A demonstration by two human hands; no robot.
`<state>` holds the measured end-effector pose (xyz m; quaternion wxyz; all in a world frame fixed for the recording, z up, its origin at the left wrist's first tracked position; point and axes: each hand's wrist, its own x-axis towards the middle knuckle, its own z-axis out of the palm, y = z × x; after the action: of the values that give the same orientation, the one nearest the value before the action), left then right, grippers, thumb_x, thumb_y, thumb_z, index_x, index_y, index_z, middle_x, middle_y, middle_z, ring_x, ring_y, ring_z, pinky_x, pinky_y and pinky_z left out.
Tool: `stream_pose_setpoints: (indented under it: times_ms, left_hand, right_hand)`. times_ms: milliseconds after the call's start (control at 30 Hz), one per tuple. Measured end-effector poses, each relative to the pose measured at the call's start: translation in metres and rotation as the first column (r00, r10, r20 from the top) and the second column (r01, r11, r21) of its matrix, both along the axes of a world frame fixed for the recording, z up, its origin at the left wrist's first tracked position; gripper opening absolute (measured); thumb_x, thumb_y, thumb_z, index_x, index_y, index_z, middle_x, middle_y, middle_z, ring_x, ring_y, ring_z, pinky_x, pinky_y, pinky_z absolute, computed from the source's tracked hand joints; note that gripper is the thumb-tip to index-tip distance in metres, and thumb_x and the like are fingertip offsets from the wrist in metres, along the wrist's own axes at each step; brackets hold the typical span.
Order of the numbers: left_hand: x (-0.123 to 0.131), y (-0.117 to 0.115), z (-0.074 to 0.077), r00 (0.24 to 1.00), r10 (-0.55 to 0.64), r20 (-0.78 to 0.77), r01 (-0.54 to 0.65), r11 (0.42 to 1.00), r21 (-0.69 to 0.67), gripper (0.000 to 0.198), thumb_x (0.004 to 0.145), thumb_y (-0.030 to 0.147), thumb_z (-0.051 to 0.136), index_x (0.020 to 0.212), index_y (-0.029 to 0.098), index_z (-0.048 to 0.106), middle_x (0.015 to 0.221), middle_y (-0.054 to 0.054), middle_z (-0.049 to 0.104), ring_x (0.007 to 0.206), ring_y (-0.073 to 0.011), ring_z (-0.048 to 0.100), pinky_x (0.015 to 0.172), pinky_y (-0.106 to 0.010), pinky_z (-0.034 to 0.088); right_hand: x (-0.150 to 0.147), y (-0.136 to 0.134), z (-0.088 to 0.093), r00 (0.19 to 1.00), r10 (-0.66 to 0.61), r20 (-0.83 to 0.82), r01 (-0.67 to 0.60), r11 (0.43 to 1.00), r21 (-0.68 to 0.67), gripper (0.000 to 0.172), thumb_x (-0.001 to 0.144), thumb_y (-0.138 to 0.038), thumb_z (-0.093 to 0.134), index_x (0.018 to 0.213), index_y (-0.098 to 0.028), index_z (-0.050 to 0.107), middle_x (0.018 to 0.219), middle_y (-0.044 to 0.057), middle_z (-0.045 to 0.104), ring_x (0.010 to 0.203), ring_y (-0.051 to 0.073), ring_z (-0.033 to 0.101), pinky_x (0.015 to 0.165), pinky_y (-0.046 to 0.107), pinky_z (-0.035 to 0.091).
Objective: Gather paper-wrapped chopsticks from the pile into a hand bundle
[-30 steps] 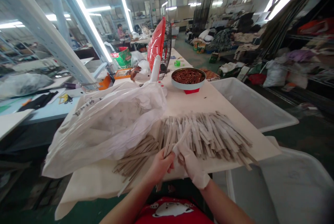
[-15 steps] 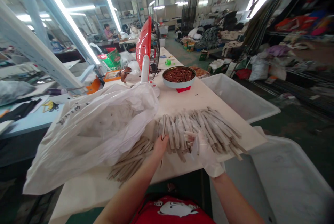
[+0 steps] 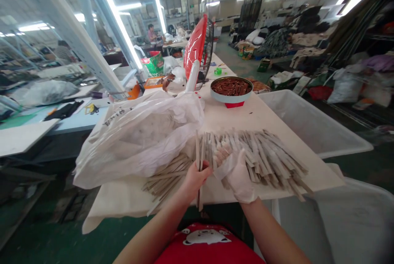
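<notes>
A second ago the two hands met over one slanting strip, and half a second ago they were parted over the row; now they are close together again, and the left hand [image 3: 197, 177] has two strips [image 3: 198, 147] standing up out of its pinch, their lower ends reaching past the table's near edge. I take it that the earlier strip has been let go and these are newly taken up. The gloved right hand [image 3: 241, 176] is just beside, fingers loosely bent in front of the row of strips [image 3: 261, 159], with some translucent film [image 3: 226, 169] across them; whether it pinches anything, or the film is loose glove, I cannot tell. The row runs along the near edge toward the table's [image 3: 229, 118] right corner, and a looser pile of strips [image 3: 168, 176] lies to its left. Beside that, a big white plastic bag [image 3: 141, 137] covers the left side, its contents too hazy to make out. Near the right edge a round tin [image 3: 231, 95] full of brown pieces [image 3: 232, 86] sits on a red base [image 3: 234, 104]. Past the right edge is a pale bin [image 3: 310, 126], and another bin [image 3: 341, 219] stands below the near right corner.
</notes>
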<state>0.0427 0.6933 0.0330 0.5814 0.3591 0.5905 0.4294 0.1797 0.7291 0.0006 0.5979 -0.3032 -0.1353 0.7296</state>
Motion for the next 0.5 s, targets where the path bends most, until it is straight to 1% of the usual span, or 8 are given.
stream_pose_setpoints:
  times_ms: [100, 167, 200, 267, 333, 400, 467, 500]
  left_hand:
    - [-0.003, -0.001, 0.008, 0.996, 0.053, -0.074, -0.050, 0.998, 0.047, 0.026, 0.065, 0.030, 0.067, 0.082, 0.019, 0.050, 0.056, 0.010, 0.042, 0.045, -0.0047, 0.034, 0.045, -0.019, 0.025]
    - [-0.001, -0.004, 0.006, 0.993, 0.051, -0.105, -0.048, 0.998, 0.027, 0.028, 0.066, 0.034, 0.068, 0.079, 0.019, 0.048, 0.055, 0.010, 0.041, 0.046, -0.0049, 0.034, 0.046, -0.019, 0.024]
    - [0.002, -0.005, 0.003, 0.994, 0.029, -0.102, -0.029, 1.000, 0.001, 0.030, 0.066, 0.038, 0.069, 0.078, 0.019, 0.047, 0.054, 0.010, 0.040, 0.046, -0.0050, 0.034, 0.045, -0.019, 0.024]
    - [0.010, -0.010, -0.005, 0.997, -0.055, -0.059, 0.051, 0.996, -0.068, 0.035, 0.065, 0.042, 0.069, 0.077, 0.020, 0.045, 0.053, 0.010, 0.040, 0.045, -0.0051, 0.034, 0.044, -0.019, 0.022]
    - [0.018, -0.013, -0.012, 0.994, -0.105, -0.014, 0.103, 0.988, -0.119, 0.037, 0.064, 0.041, 0.070, 0.076, 0.020, 0.043, 0.053, 0.010, 0.040, 0.044, -0.0048, 0.033, 0.042, -0.019, 0.020]
    - [0.025, -0.014, -0.016, 0.997, -0.078, -0.001, 0.077, 0.990, -0.115, 0.035, 0.062, 0.035, 0.070, 0.076, 0.021, 0.041, 0.052, 0.011, 0.039, 0.042, -0.0046, 0.032, 0.041, -0.019, 0.020]
    - [0.027, -0.011, -0.013, 1.000, -0.028, -0.006, 0.027, 0.998, -0.056, 0.031, 0.062, 0.030, 0.068, 0.076, 0.021, 0.041, 0.052, 0.011, 0.038, 0.043, -0.0048, 0.033, 0.041, -0.018, 0.022]
    - [0.027, -0.009, -0.009, 1.000, -0.008, -0.015, 0.008, 1.000, -0.019, 0.029, 0.063, 0.029, 0.066, 0.075, 0.021, 0.041, 0.052, 0.011, 0.039, 0.044, -0.0049, 0.033, 0.042, -0.018, 0.023]
  right_hand:
    - [-0.003, -0.009, -0.006, 0.998, 0.054, 0.036, -0.053, 0.998, -0.025, 0.038, 0.077, -0.051, 0.062, 0.107, -0.028, 0.067, 0.107, 0.002, 0.070, 0.092, 0.018, 0.066, 0.085, 0.033, 0.053]
    - [-0.004, -0.014, -0.006, 0.997, 0.054, 0.061, -0.054, 0.999, 0.000, 0.033, 0.077, -0.045, 0.065, 0.106, -0.029, 0.068, 0.108, 0.002, 0.070, 0.097, 0.017, 0.065, 0.087, 0.032, 0.052]
    - [-0.004, -0.015, -0.005, 0.997, 0.045, 0.066, -0.047, 0.999, 0.028, 0.033, 0.077, -0.045, 0.065, 0.106, -0.029, 0.067, 0.110, 0.002, 0.069, 0.101, 0.017, 0.064, 0.090, 0.032, 0.051]
    - [-0.001, -0.016, 0.001, 0.998, 0.017, 0.061, -0.023, 0.996, 0.085, 0.036, 0.079, -0.047, 0.062, 0.110, -0.031, 0.066, 0.117, 0.002, 0.067, 0.109, 0.018, 0.060, 0.096, 0.033, 0.047]
    - [0.006, -0.014, 0.008, 0.998, -0.004, 0.056, -0.002, 0.994, 0.113, 0.037, 0.080, -0.048, 0.061, 0.112, -0.030, 0.065, 0.118, 0.002, 0.066, 0.112, 0.018, 0.059, 0.100, 0.035, 0.044]
    - [0.014, -0.013, 0.013, 0.998, -0.035, 0.047, 0.030, 0.994, 0.101, 0.037, 0.080, -0.049, 0.060, 0.112, -0.030, 0.065, 0.116, 0.002, 0.067, 0.112, 0.018, 0.059, 0.101, 0.035, 0.043]
    - [0.021, -0.015, 0.016, 0.996, -0.076, 0.047, 0.072, 0.995, 0.068, 0.040, 0.080, -0.055, 0.058, 0.111, -0.030, 0.065, 0.115, 0.002, 0.067, 0.110, 0.019, 0.059, 0.097, 0.037, 0.046]
    - [0.023, -0.017, 0.016, 0.996, -0.070, 0.054, 0.067, 0.996, 0.056, 0.044, 0.079, -0.060, 0.056, 0.110, -0.030, 0.066, 0.114, 0.002, 0.068, 0.108, 0.021, 0.060, 0.093, 0.038, 0.048]
